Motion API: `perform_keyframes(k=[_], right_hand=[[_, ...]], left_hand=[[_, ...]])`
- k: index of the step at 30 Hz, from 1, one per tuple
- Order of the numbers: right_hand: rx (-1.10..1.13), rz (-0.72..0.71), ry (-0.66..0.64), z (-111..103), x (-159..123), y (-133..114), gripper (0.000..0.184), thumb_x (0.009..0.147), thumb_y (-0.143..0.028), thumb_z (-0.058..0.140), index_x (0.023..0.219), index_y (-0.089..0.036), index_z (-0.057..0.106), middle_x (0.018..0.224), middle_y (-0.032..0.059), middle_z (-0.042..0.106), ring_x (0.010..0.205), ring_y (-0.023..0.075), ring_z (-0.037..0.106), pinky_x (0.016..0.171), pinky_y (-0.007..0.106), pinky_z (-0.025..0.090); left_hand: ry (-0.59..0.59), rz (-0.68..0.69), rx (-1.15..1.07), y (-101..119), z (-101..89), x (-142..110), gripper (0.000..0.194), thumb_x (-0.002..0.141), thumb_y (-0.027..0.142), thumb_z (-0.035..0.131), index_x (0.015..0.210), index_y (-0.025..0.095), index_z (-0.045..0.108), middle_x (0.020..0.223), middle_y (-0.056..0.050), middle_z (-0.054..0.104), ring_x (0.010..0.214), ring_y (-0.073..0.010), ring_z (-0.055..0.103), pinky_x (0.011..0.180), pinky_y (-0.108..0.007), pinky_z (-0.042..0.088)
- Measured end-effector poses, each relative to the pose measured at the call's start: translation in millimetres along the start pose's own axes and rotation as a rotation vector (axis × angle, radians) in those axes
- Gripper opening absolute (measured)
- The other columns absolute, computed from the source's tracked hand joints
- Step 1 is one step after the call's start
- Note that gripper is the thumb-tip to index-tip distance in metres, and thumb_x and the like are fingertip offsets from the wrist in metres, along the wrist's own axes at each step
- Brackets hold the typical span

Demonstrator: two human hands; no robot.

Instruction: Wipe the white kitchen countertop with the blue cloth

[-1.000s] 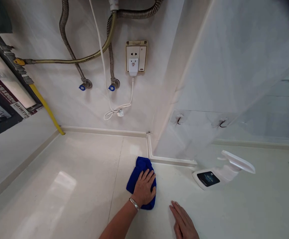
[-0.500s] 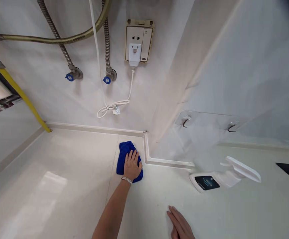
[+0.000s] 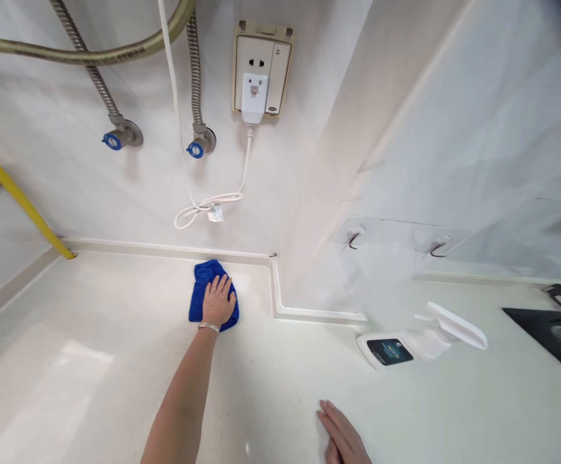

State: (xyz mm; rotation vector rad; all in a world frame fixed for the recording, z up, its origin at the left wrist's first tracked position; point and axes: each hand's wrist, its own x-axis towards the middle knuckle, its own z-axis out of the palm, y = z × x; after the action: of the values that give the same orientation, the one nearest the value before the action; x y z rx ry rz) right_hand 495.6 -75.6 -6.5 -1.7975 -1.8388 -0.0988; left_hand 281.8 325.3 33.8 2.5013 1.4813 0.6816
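My left hand (image 3: 218,301) reaches far forward and presses a folded blue cloth (image 3: 199,289) down on the white countertop (image 3: 116,335), close to the back wall and just left of the wall's jutting corner. Its fingers lie on top of the cloth and a bracelet shows at the wrist. My right hand (image 3: 342,437) rests flat on the counter at the bottom edge, fingers stretched out, holding nothing.
A white scale-like device with a dark screen (image 3: 420,338) lies on the counter to the right. A black hob (image 3: 551,335) sits at the far right. On the wall are a socket with a plug (image 3: 259,67), two blue-handled valves (image 3: 116,137), hoses, a yellow pipe (image 3: 19,200) and hooks (image 3: 355,238).
My left hand has pushed the blue cloth away from me and to the left, up to the back wall. My right hand has stayed flat on the counter.
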Motion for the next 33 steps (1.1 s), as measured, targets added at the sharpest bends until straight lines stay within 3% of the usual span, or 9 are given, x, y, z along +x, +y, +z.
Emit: perform_keyframes(k=[7,17,25,33], right_hand=[[0.01,0.003,0.023,0.7,-0.3,-0.2,0.062,0.092,-0.01,0.049,0.151,-0.027,0.042,0.145,0.0073,0.056,0.134,0.0257,0.053,0.105,0.042,0.056],[0.0,-0.015,0.065,7.2,-0.8,2.6,0.058,0.093,-0.013,0.047,0.149,-0.026,0.043,0.146,0.0064,0.055,0.134,0.025,0.053,0.105,0.041,0.056],[0.039,-0.035,0.118,13.3,-2.2,7.0,0.056,0.094,-0.016,0.046,0.148,-0.028,0.045,0.145,0.0057,0.056,0.132,0.025,0.056,0.101,0.042,0.059],[0.044,-0.029,0.109,13.7,-3.5,4.8,0.055,0.095,-0.017,0.047,0.149,-0.028,0.043,0.147,0.0064,0.054,0.133,0.0251,0.054,0.103,0.045,0.057]], left_hand=[[0.048,-0.124,0.087,-51.9,-27.9,-22.6,0.057,0.095,0.036,0.029,0.145,0.015,0.047,0.156,-0.01,0.045,0.149,-0.0304,0.031,0.124,-0.054,0.023],[0.083,-0.248,0.188,-98.8,-70.7,-89.9,0.058,0.094,0.039,0.03,0.145,0.016,0.048,0.155,-0.01,0.046,0.148,-0.0304,0.033,0.122,-0.055,0.027],[0.092,-0.269,0.257,-91.2,-93.5,-168.0,0.059,0.096,0.041,0.028,0.146,0.016,0.046,0.155,-0.011,0.046,0.148,-0.0308,0.034,0.121,-0.056,0.029],[0.083,-0.161,0.345,-64.3,-97.8,-245.6,0.059,0.098,0.04,0.029,0.151,0.018,0.039,0.157,-0.01,0.043,0.149,-0.0304,0.031,0.12,-0.056,0.035]])
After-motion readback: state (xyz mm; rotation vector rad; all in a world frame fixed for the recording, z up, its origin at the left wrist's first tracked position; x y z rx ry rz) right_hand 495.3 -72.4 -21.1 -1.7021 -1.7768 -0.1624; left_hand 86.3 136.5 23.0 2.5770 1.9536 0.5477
